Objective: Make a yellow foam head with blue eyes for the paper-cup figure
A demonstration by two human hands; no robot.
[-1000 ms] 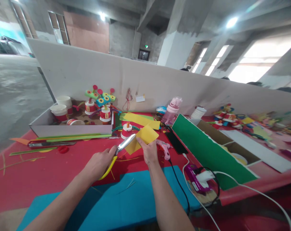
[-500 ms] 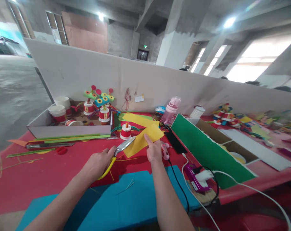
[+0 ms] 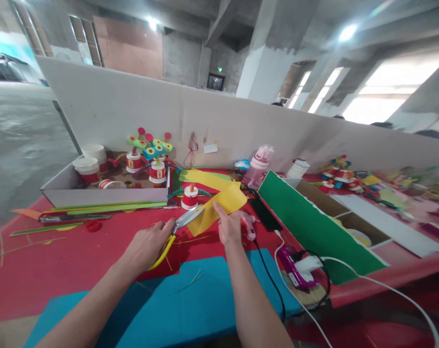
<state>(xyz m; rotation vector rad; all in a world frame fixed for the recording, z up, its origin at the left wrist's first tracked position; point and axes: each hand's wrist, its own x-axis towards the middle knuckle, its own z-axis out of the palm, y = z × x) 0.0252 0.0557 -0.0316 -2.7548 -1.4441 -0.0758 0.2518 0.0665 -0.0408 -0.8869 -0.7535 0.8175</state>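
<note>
My left hand is closed round the yellow handle of a pair of scissors. The metal blades point up and right, over the left edge of a sheet of yellow paper; whether they are cutting into it I cannot tell. My right hand pinches that sheet near its lower middle, thumb on top, with the other fingers hidden beneath. Just behind the blades stands a red and white paper cup figure with green folded-paper arms. Blue sheets lie below my forearms.
At the back left a white box holds paper cups and cup figures. To the right are a pink glue gun, a black phone, a purple power strip with cables and a green-sided box. A pink bottle stands behind.
My right hand has shifted slightly left on the yellow paper, and the sheet curls a little more. The scissors in my left hand stay almost in the same place.
</note>
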